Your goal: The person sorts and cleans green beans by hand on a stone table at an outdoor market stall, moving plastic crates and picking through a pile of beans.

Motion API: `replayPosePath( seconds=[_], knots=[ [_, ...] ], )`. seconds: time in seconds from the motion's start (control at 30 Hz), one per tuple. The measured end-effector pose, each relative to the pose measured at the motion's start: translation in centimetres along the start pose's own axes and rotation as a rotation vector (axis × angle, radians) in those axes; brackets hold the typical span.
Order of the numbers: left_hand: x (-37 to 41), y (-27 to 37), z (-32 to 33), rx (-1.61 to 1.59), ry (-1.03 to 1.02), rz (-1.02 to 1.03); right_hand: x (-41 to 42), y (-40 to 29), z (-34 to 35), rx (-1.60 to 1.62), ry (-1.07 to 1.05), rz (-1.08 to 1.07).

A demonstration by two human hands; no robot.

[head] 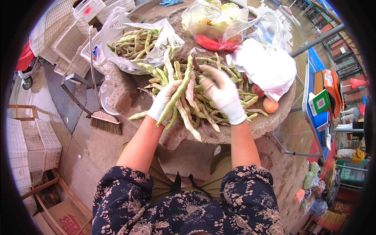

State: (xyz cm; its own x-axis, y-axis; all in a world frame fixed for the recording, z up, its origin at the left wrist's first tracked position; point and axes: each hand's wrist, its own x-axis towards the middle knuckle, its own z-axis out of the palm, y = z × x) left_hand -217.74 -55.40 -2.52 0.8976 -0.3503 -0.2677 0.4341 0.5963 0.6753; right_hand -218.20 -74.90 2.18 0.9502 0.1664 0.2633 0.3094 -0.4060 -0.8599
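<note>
My left hand (166,101), in a white knit glove, is closed around several long green and pale bean pods (179,94) at the near side of a bean heap. My right hand (220,91), gloved alike and slightly blurred, hovers over the heap (205,108) with its fingers spread toward a dark purple pod; whether it touches one I cannot tell. The beans lie on a rough round stone table (276,120). Behind my left hand, a clear plastic bag (117,63) holds more beans. A peach-coloured round fruit (270,105) lies right of the heap.
A clear bag of leafy vegetables (217,25) stands at the table's back, a white plastic bag (267,67) at its right. A broom (105,119) leans at the left, near white plastic crates (70,35). On the right, a blue table (308,97) carries boxes and a green card with a printed code.
</note>
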Motion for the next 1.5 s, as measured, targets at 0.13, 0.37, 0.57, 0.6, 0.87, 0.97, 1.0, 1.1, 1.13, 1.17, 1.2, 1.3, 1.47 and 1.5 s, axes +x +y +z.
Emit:
replayPosePath(
  seconds=[0.13,0.37,0.57,0.6,0.87,0.97,1.0,1.1,1.13,1.17,1.2,1.3,1.47,1.5],
  knots=[
    [-0.5,0.0,1.8,-0.116,0.069,-0.051,-0.8,-1.9,2.6,-0.330,0.056,-0.151],
    [-1.1,0.1,-0.1,0.067,-0.092,-0.126,-0.9,-1.5,2.0,-0.437,-0.036,-0.013],
    [-0.5,-1.1,0.3,-0.024,-0.071,-0.071,-1.2,-0.1,2.6,-0.245,0.203,-0.106],
    [-0.7,-0.9,0.9,-0.047,-0.060,-0.039,-1.4,-0.2,2.8,-0.295,0.249,-0.140],
    [-0.4,-2.0,1.4,-0.145,-0.095,0.035,-3.0,-1.3,3.5,-0.417,0.243,-0.312],
    [-0.9,-1.2,2.1,-0.070,-0.133,0.021,-3.1,-2.0,2.6,-0.252,0.162,-0.346],
    [-1.0,-1.0,2.5,-0.043,-0.143,0.023,-3.0,-2.0,2.0,-0.212,0.117,-0.336],
    [-0.7,-1.0,2.2,-0.088,-0.034,0.019,-2.2,-1.1,-0.2,0.058,0.007,-0.171],
    [-0.8,-0.9,2.1,-0.094,-0.005,0.027,-1.6,-0.7,-0.7,0.052,0.076,-0.126],
    [-0.9,-0.7,1.9,-0.119,-0.013,0.022,-1.0,-0.2,-1.0,0.046,0.144,-0.080],
    [-1.1,-0.5,1.9,-0.148,-0.025,0.016,-0.4,0.6,-1.2,-0.187,0.197,-0.148],
    [-0.7,-0.3,0.6,-0.135,-0.128,0.012,1.1,5.0,0.2,-0.623,0.202,-0.182],
    [-1.0,0.0,0.1,-0.136,-0.067,-0.011,2.8,1.9,2.7,-0.734,0.006,-0.076],
    [-0.8,0.0,-0.1,-0.143,-0.080,-0.015,3.0,1.0,2.5,-0.693,-0.090,0.022]
  ],
)
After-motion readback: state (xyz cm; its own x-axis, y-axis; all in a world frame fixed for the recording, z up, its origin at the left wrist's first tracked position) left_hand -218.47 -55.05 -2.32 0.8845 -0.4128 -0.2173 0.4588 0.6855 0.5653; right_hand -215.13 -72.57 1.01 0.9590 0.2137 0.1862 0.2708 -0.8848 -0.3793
